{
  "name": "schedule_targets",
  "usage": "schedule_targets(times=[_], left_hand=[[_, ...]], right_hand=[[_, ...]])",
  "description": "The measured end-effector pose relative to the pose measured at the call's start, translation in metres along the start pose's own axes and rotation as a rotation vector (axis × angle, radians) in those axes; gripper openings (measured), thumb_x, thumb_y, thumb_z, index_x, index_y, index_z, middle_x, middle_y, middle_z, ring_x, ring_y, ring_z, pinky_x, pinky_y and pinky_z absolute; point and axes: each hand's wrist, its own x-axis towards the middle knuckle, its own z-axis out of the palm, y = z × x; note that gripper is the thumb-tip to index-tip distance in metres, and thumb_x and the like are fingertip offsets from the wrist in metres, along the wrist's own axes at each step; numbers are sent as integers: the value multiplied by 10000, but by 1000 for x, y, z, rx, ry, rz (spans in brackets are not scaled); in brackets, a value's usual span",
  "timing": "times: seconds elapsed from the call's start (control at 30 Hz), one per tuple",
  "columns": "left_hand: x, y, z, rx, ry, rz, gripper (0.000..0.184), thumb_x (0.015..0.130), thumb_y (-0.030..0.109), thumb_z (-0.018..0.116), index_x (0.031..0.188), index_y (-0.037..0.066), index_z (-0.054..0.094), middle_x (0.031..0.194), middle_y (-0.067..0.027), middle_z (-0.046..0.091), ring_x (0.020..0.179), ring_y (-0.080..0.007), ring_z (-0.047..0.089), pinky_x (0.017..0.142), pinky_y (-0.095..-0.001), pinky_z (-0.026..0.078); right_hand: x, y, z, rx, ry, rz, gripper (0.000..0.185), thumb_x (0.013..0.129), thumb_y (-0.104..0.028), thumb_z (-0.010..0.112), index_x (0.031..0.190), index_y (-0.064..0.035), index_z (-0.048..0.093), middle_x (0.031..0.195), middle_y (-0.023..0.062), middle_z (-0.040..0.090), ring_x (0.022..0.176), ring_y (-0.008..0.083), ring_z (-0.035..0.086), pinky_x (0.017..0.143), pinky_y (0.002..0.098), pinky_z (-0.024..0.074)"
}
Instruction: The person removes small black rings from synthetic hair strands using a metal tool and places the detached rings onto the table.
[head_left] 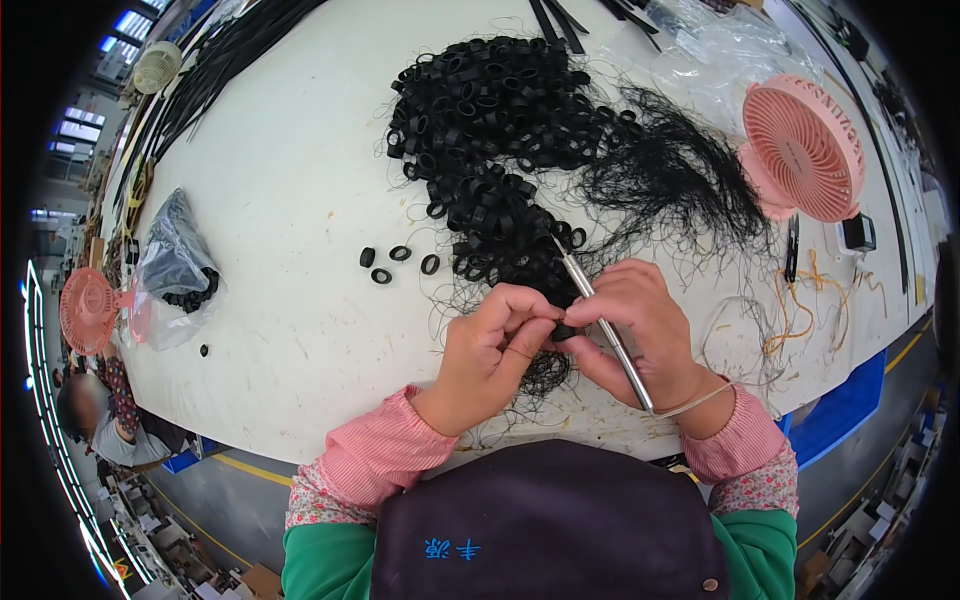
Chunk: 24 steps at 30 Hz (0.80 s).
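Between the fingertips of both my hands is a small black ring (565,332), partly covered by the fingers. My left hand (497,345) pinches it from the left, thumb and forefinger pressed together. My right hand (645,325) is closed around a silver pen-shaped tool (612,338) with a thin pointed tip, and its fingertips also touch the ring. The tool's tip points away from me over a heap of black rings (480,110) that trails down the table toward my hands. A pale cord (690,405) runs from the tool's rear end past my right wrist.
Black thread scraps (670,180) tangle right of the heap. Several loose rings (400,254) lie to its left. A pink fan (800,150) stands at right near orange string (795,320). A plastic bag (175,250) lies at left. Another person (125,430) sits at the left edge.
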Motion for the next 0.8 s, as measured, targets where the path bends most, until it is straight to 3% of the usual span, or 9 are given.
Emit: schedule_targets(times=[0.17,0.27,0.47,0.57,0.63,0.77,0.8], left_hand=[[3,-1,3,-140,65,-18,191,961,50,541,1148,12,529,878,-72,668,853,-107,661,699,-219,512],[1,-2,-4,-85,-20,-43,217,946,61,576,1157,16,557,886,-60,671,800,-94,641,693,-220,506],[3,-10,-10,52,-37,0,123,938,61,591,1051,14,607,941,-40,666,770,-67,599,685,-216,488],[5,-4,-1,-134,-21,9,94,957,67,561,1036,16,568,977,-56,654,804,-68,601,701,-210,484],[3,1,3,-364,-37,-105,84,985,85,511,1043,26,511,992,-69,634,829,-69,597,703,-203,483],[2,-2,-4,-232,-69,-109,98,1004,104,468,1072,34,465,966,-70,621,816,-67,589,678,-199,486],[2,-3,-4,-219,-38,-88,99,1004,107,466,1067,31,462,961,-68,620,802,-65,587,670,-198,487]], right_hand=[[1,0,-6,-18,2,54,362,676,7,734,1004,-103,628,860,18,646,827,221,617,888,421,450],[2,-1,-7,-45,-3,53,371,671,11,730,1009,-104,626,851,15,644,828,215,619,898,421,450],[2,-2,-7,-13,-7,32,373,660,19,728,999,-101,630,842,35,636,819,228,613,893,429,454],[2,-1,-5,12,-19,23,359,665,10,736,991,-98,633,843,44,633,814,237,610,886,427,458],[1,0,-3,39,-26,11,356,669,-1,750,992,-95,633,844,44,629,815,244,610,877,424,462],[0,0,0,103,-16,11,347,699,2,736,1016,-90,627,849,45,637,834,252,611,866,422,467],[1,-2,-1,116,-13,68,278,760,-19,700,1020,-77,622,839,45,644,821,232,622,885,421,458]])
